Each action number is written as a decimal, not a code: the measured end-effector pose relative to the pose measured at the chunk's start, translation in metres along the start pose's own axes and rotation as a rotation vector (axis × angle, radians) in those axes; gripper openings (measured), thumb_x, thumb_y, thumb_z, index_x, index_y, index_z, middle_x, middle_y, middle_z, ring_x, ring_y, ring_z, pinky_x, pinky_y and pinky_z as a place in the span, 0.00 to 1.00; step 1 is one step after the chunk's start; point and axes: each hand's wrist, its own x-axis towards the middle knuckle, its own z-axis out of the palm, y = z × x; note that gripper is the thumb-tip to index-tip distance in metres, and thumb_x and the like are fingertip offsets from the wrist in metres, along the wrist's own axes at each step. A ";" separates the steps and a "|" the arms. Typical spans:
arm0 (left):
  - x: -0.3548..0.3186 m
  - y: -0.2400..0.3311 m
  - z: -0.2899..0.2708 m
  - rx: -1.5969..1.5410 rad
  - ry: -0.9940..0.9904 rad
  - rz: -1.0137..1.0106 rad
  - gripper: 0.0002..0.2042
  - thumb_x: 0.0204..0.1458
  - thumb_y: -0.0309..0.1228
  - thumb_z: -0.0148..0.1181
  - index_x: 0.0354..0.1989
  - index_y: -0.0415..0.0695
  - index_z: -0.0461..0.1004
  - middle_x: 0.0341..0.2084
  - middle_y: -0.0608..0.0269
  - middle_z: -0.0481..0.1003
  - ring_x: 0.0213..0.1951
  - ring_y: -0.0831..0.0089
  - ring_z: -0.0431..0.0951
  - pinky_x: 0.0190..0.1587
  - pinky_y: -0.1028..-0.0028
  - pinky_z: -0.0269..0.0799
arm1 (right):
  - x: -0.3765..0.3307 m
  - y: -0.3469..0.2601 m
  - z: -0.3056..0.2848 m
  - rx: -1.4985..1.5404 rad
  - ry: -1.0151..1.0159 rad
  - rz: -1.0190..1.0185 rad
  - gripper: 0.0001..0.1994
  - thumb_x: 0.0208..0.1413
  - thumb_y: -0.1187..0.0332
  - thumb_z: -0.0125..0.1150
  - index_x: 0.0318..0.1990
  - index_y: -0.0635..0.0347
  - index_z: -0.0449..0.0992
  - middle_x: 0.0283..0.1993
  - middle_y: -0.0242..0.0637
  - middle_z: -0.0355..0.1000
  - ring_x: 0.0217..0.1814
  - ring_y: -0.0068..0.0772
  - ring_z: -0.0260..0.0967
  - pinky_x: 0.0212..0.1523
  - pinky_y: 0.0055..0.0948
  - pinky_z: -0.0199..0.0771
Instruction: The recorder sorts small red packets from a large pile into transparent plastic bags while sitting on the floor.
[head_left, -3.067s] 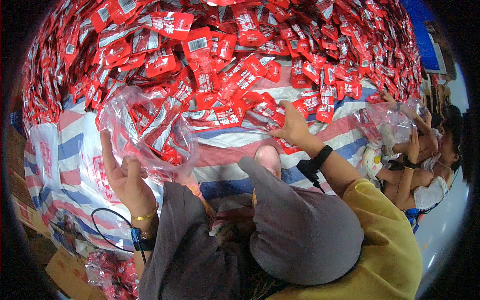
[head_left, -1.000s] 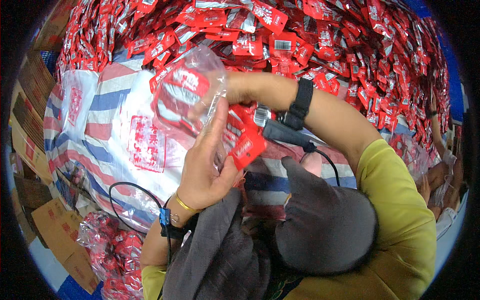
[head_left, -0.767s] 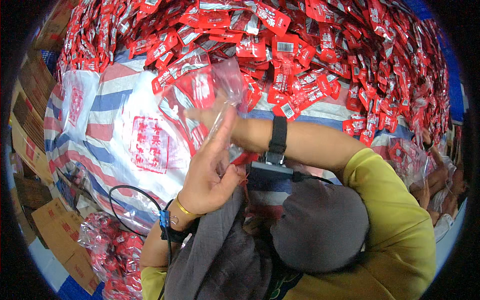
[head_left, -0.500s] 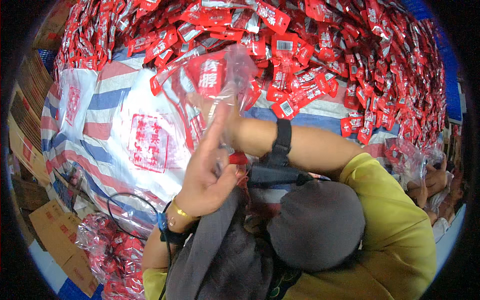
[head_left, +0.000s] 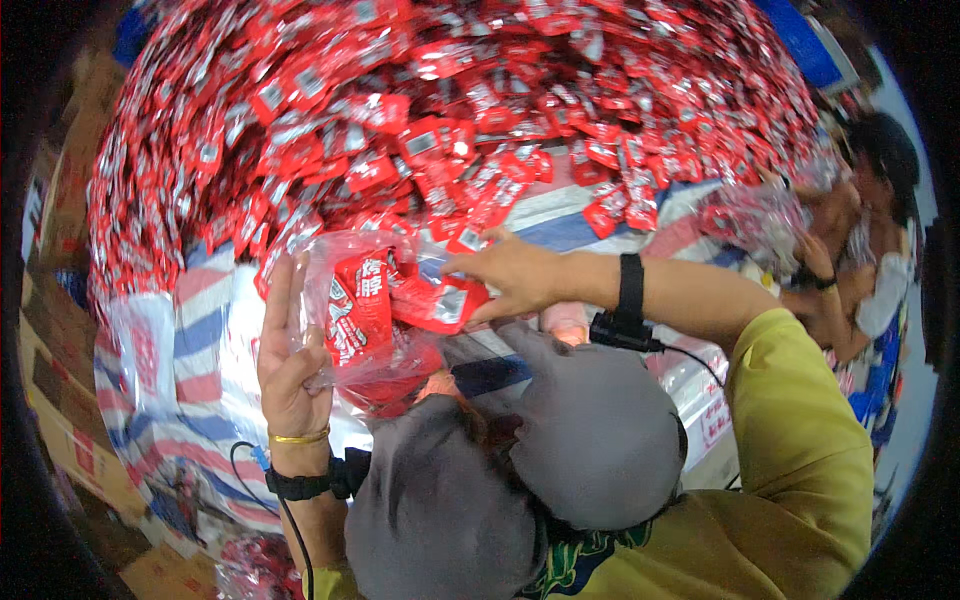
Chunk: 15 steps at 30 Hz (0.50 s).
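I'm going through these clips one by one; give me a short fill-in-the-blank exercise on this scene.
Several packets lie ____ the clear bag at the left hand.
The packet in the right hand is mostly ____ in colour.
The gold bracelet is on the wearer's ____ side.
The sheet has red, white and ____ stripes.

Missing words: inside; red; left; blue.

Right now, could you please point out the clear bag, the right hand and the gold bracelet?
Clear bag (head_left: 318, 290): head view, left wall.
Right hand (head_left: 518, 276): head view, its back.
Gold bracelet (head_left: 300, 438): head view, band's middle.
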 end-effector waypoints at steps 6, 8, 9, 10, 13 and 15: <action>-0.006 -0.005 0.108 0.017 -0.324 0.013 0.50 0.40 0.19 0.60 0.78 0.38 0.45 0.78 0.52 0.48 0.48 0.84 0.67 0.38 0.88 0.67 | -0.056 -0.073 -0.046 0.203 0.484 -0.124 0.20 0.55 0.52 0.72 0.48 0.52 0.76 0.36 0.38 0.73 0.37 0.43 0.75 0.34 0.40 0.74; -0.006 -0.003 0.127 -0.002 -0.413 0.010 0.51 0.39 0.19 0.61 0.78 0.38 0.44 0.78 0.53 0.47 0.64 0.80 0.68 0.45 0.88 0.70 | -0.078 -0.085 -0.065 0.235 0.497 -0.080 0.16 0.55 0.55 0.72 0.41 0.53 0.76 0.36 0.37 0.72 0.37 0.41 0.75 0.36 0.40 0.75; -0.002 -0.003 0.130 -0.044 -0.475 -0.022 0.52 0.39 0.20 0.61 0.78 0.38 0.44 0.78 0.53 0.47 0.68 0.79 0.64 0.46 0.89 0.70 | -0.085 -0.088 -0.070 0.256 0.501 -0.080 0.16 0.54 0.55 0.73 0.41 0.54 0.76 0.36 0.37 0.72 0.37 0.42 0.75 0.36 0.40 0.75; -0.001 -0.005 0.130 -0.054 -0.477 -0.032 0.51 0.39 0.19 0.60 0.78 0.38 0.45 0.78 0.54 0.48 0.63 0.81 0.68 0.43 0.88 0.70 | -0.088 -0.090 -0.076 0.278 0.501 -0.085 0.16 0.53 0.55 0.73 0.41 0.54 0.77 0.36 0.37 0.72 0.37 0.42 0.75 0.36 0.40 0.75; 0.006 -0.029 0.129 0.075 -0.466 -0.133 0.50 0.40 0.16 0.56 0.79 0.41 0.46 0.78 0.57 0.51 0.44 0.89 0.72 0.34 0.88 0.67 | -0.090 -0.070 -0.064 0.189 0.384 -0.038 0.16 0.50 0.56 0.74 0.36 0.58 0.78 0.35 0.40 0.74 0.38 0.44 0.76 0.37 0.44 0.75; 0.012 -0.053 0.107 0.247 -0.458 -0.234 0.47 0.42 0.13 0.52 0.78 0.43 0.48 0.77 0.61 0.53 0.31 0.91 0.66 0.28 0.88 0.63 | -0.072 -0.056 -0.065 0.107 0.106 0.140 0.16 0.48 0.56 0.73 0.34 0.60 0.81 0.33 0.46 0.78 0.38 0.50 0.77 0.39 0.48 0.75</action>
